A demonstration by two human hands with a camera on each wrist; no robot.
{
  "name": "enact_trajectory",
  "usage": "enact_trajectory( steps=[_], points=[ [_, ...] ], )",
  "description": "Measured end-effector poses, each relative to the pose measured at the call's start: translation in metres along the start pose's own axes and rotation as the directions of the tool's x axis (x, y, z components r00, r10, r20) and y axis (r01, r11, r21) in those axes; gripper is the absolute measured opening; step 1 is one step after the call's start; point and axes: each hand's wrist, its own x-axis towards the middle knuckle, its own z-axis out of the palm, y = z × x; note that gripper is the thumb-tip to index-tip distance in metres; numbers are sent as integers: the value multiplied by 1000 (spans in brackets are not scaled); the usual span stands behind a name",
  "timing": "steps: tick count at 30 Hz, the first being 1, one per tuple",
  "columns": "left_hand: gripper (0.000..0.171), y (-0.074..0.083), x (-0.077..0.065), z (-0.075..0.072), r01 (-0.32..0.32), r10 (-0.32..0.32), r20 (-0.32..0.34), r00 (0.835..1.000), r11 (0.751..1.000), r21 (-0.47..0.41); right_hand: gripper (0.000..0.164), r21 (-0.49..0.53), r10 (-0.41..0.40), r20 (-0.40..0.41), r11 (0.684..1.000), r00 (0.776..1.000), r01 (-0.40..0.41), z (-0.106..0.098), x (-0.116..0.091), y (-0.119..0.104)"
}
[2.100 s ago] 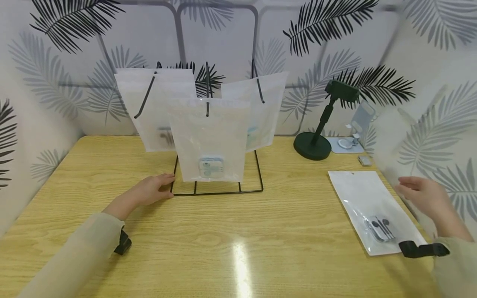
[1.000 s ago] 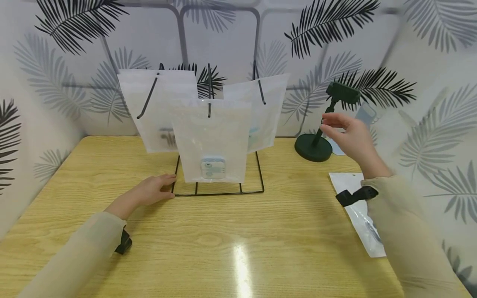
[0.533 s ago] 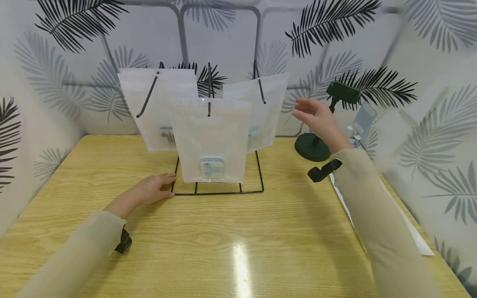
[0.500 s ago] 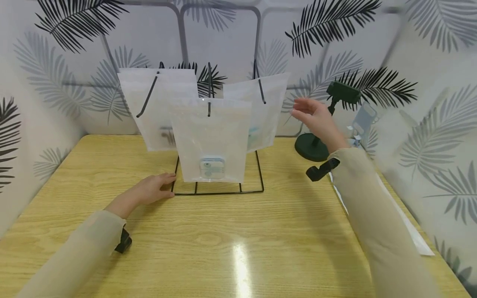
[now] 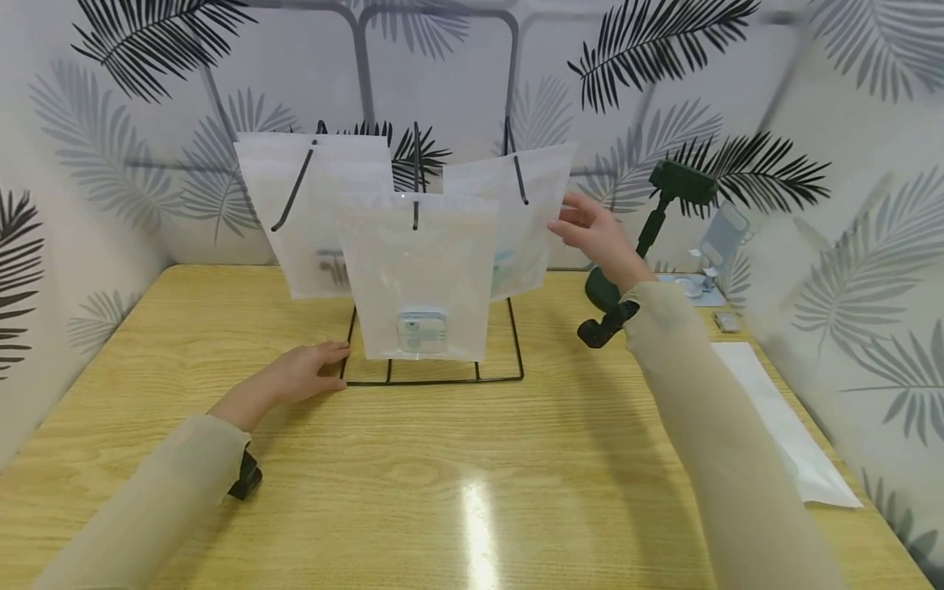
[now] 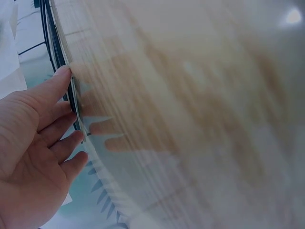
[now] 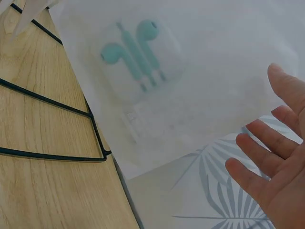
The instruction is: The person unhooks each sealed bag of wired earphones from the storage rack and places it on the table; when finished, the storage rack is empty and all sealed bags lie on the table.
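A black wire display rack (image 5: 435,383) stands on the table with white, half-clear bags on its hooks. My left hand (image 5: 298,374) rests at the left front of the rack's base, its fingertips touching the wire. In the front bag (image 5: 416,270) a small pale case shows low down. Beside the edge of the right bag (image 5: 527,221) is my right hand (image 5: 597,238), thumb and fingers spread; whether it touches the bag is unclear. In the right wrist view, teal earphones (image 7: 138,50) show through that bag. Further bags (image 5: 317,213) hang on the left hook.
Behind my right forearm stands a dark green stand (image 5: 652,225) with a round base. A pale blue phone holder (image 5: 723,233) and a small metallic item (image 5: 726,321) are at the table's back right. A white bag (image 5: 789,426) lies at the right edge, partly hidden by my sleeve.
My right hand has come from over the bag at the right table edge, past the green stand, leftward to the right hanging bag. My left hand stays at the rack's base.
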Motion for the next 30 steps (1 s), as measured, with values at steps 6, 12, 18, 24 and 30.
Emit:
enact_trajectory(
  steps=[6,12,18,24,30],
  points=[
    [60,-3,1,1,-3,3,1,1000,1000,3,54,93,28,3,995,1000,-28,6,0,-5],
    [60,-1,1,1,-2,2,2,1000,1000,4,45,146,33,-34,989,999,-28,7,1,1],
    [60,-1,1,1,8,-8,7,1000,1000,-1,35,168,7,-34,986,999,-1,4,-3,4],
    [60,1,1,0,9,-9,8,1000,1000,-6,20,184,-19,-32,983,999,25,1,-6,9],
    [60,0,1,1,0,0,1,1000,1000,-2,17,197,-4,-66,980,998,17,0,-12,8]
  ],
)
